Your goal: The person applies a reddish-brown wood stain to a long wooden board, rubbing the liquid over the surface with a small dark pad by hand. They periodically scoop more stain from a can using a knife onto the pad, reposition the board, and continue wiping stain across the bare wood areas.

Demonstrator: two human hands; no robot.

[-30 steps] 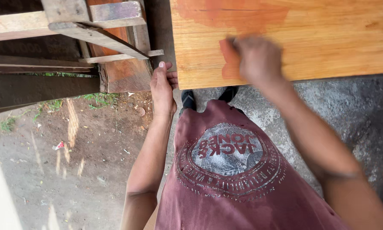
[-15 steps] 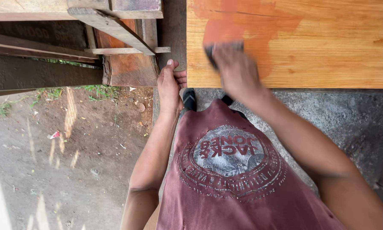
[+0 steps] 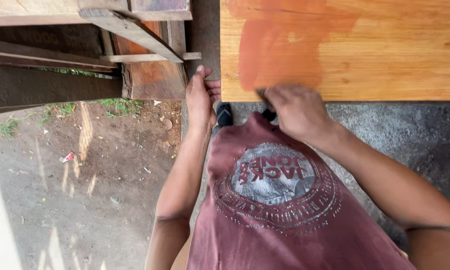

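Note:
A light wooden board (image 3: 385,55) lies in front of me, with a reddish-orange stained patch (image 3: 280,50) spread over its near left part. My right hand (image 3: 297,110) is at the board's near edge, closed on a dark rag (image 3: 261,93) that mostly hides under the fingers. My left hand (image 3: 201,97) grips the board's left corner edge, thumb on the side. I wear a maroon printed shirt (image 3: 275,200).
Stacked rough timber and planks (image 3: 135,50) sit to the left of the board. Bare dirt ground (image 3: 85,175) with bits of litter and grass lies at the left, grey concrete (image 3: 410,135) at the right. My dark shoes (image 3: 224,114) show below the board.
My right hand has slid with the rag from the middle of the stained patch down to the board's near edge. The stained patch has grown. My left hand stays on the corner.

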